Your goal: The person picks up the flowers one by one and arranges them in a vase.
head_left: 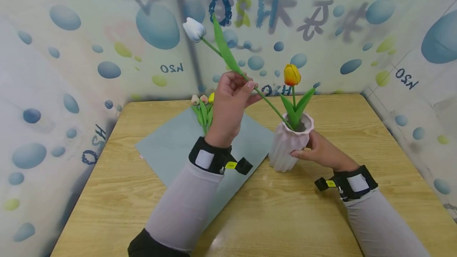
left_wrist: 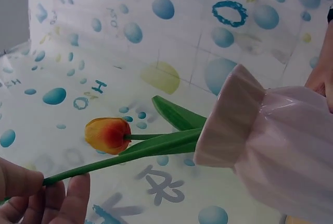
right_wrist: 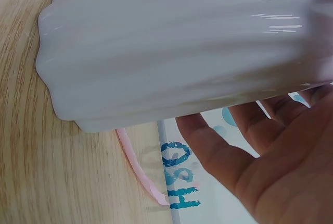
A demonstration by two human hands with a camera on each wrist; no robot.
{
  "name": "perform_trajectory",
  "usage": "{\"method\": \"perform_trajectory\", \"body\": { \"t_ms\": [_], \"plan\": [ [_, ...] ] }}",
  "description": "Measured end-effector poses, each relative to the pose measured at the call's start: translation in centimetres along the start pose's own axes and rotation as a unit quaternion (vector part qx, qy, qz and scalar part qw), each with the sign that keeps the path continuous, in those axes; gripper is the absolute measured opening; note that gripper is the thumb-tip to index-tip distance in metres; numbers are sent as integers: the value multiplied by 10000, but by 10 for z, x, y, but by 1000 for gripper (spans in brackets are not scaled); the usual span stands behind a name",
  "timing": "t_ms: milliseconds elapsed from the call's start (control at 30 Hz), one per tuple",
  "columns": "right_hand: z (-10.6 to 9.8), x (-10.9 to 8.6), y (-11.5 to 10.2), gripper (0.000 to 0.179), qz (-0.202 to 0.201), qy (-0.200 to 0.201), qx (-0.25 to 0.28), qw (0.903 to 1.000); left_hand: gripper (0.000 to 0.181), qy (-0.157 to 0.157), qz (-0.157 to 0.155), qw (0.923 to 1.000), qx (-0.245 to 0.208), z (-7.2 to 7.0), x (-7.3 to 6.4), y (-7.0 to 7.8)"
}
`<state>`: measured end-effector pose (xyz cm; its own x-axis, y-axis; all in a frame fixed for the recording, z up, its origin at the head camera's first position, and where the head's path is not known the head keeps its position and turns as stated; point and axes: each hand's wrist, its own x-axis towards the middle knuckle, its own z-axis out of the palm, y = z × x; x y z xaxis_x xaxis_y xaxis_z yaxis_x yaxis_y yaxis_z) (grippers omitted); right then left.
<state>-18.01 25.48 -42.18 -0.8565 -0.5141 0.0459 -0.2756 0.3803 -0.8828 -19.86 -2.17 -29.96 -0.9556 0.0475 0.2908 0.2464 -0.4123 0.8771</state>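
Observation:
My left hand (head_left: 232, 102) pinches the green stem of a white tulip (head_left: 194, 29) between thumb and fingers. The stem slants down to the right, and its lower end goes into the mouth of a ribbed, pale pink vase (head_left: 287, 148). Inside that vase stands an orange-yellow tulip (head_left: 292, 75) with green leaves. Around the vase's right side, my right hand (head_left: 321, 152) grips it with thumb and fingers. In the left wrist view the thumb and fingers (left_wrist: 78, 195) hold the stem. In the right wrist view the vase wall (right_wrist: 171, 52) fills the upper part.
A grey-blue sheet (head_left: 164, 142) lies on the wooden table (head_left: 321, 217) left of the vase. Several pale pink and yellow tulips (head_left: 203, 110) lie on it, partly behind my left wrist. A pink ribbon-like strip (right_wrist: 136, 169) shows beside the vase base. Patterned walls stand behind the table.

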Motion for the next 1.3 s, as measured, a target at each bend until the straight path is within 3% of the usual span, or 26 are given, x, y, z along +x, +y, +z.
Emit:
{"method": "perform_trajectory", "body": {
  "t_ms": [267,533,900,1300],
  "plan": [
    [0,0,1,67,-45,-18,84,10000,16,-445,93,9972,597,15,-8,-8],
    [0,0,-1,70,89,35,-24,10000,22,-792,156,9868,1401,22,-14,-22],
    [0,0,0,71,26,16,103,9999,16,-921,239,9584,2691,22,-22,-41],
    [0,-1,2,75,-15,20,82,10000,21,-1267,202,9292,3465,29,-28,-46]
  ]
}}
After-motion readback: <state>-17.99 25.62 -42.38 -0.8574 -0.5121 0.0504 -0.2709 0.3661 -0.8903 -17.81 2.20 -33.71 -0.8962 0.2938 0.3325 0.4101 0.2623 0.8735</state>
